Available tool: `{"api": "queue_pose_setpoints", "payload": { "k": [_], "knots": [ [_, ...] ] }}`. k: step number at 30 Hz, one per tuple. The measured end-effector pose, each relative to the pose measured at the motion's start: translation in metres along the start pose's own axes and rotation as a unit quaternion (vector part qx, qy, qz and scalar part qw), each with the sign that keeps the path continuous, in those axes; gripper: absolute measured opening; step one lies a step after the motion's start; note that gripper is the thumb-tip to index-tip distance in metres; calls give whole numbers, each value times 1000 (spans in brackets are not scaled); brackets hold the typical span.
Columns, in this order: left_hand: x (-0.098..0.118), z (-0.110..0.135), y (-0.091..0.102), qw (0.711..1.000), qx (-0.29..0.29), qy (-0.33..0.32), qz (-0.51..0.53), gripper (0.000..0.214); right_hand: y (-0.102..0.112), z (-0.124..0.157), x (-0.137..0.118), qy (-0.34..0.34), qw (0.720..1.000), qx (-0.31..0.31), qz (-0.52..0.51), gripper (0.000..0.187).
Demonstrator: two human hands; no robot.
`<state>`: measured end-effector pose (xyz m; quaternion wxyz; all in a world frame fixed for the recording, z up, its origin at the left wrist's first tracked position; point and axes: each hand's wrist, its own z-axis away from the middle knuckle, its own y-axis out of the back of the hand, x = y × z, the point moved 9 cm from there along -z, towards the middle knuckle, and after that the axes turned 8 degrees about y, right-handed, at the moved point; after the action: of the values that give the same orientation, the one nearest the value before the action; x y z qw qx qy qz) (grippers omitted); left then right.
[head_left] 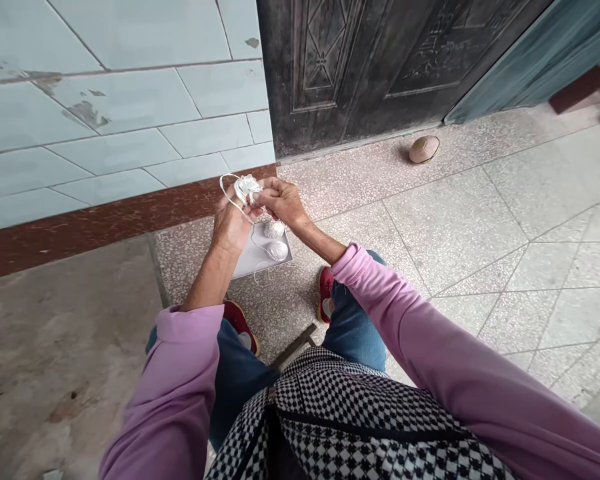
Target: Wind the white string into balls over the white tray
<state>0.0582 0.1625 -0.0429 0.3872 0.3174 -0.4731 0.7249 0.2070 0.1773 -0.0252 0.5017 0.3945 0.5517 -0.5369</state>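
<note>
A loose bundle of white cord (247, 189) is held up between my two hands, over a shallow pale tray. My left hand (231, 223) has its fingers wrapped round the bundle from the left, partly hidden behind it. From the right, my right hand (284, 200) pinches at the bundle's edge with thumb and fingers. One loop of the cord stands out to the left, across my left fingers. Below, in the tray (245, 265), sit two white balls of cord, an upper ball (274, 229) and a lower ball (278, 251). A thin loose strand trails over the tray's front edge.
The tray rests on speckled floor (280, 307) between my red shoes. Ahead are a tiled wall (130, 100) and a dark carved door (340, 67). A round brownish object (424, 149) lies by the door, near a blue-green curtain (525, 60). A narrow bar (295, 347) lies between my legs.
</note>
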Motion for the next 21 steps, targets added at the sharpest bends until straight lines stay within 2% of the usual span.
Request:
{"api": "queue_pose_setpoints", "payload": {
  "k": [3,6,9,11,15,21],
  "knots": [
    [10,-10,12,996,29,-51,-66,27,13,-9,0,38,999,3,38,45],
    [19,-11,21,982,61,-94,-152,24,13,-16,5,47,995,-73,50,59],
    [25,-3,16,967,39,-131,-214,26,1,-14,13,57,985,-153,54,70],
    [28,4,11,959,18,-146,-243,34,-6,-11,16,66,982,-170,51,67],
    [28,11,11,972,-4,-105,-211,48,-11,-9,14,60,986,-158,19,64],
    [24,22,6,993,-69,-12,-91,49,-4,-6,-2,45,993,-107,-10,59]
  ]
}}
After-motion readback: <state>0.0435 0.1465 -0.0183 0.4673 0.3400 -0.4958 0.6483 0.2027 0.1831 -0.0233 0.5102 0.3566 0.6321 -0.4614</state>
